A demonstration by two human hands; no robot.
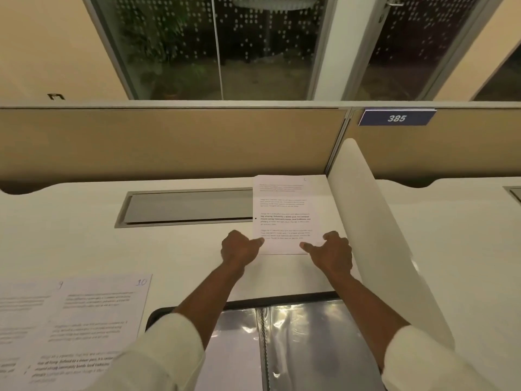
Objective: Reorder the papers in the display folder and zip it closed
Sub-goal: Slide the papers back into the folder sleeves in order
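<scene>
A printed paper sheet (284, 210) lies on the white desk, far from me, beside the side divider. My left hand (239, 248) pinches its near left corner and my right hand (332, 249) pinches its near right edge. The display folder (296, 342) lies open at the desk's near edge, black-rimmed, with shiny clear sleeves and a spine down its middle; my forearms cross over it. Two more printed sheets, numbered 9 (25, 320) and 10 (104, 320), lie overlapping at the near left.
A grey cable hatch (186, 207) is set into the desk behind my left hand. A curved white side divider (375, 221) rises at the right. A tan partition (169, 142) with a blue 385 sign (396, 117) closes the back.
</scene>
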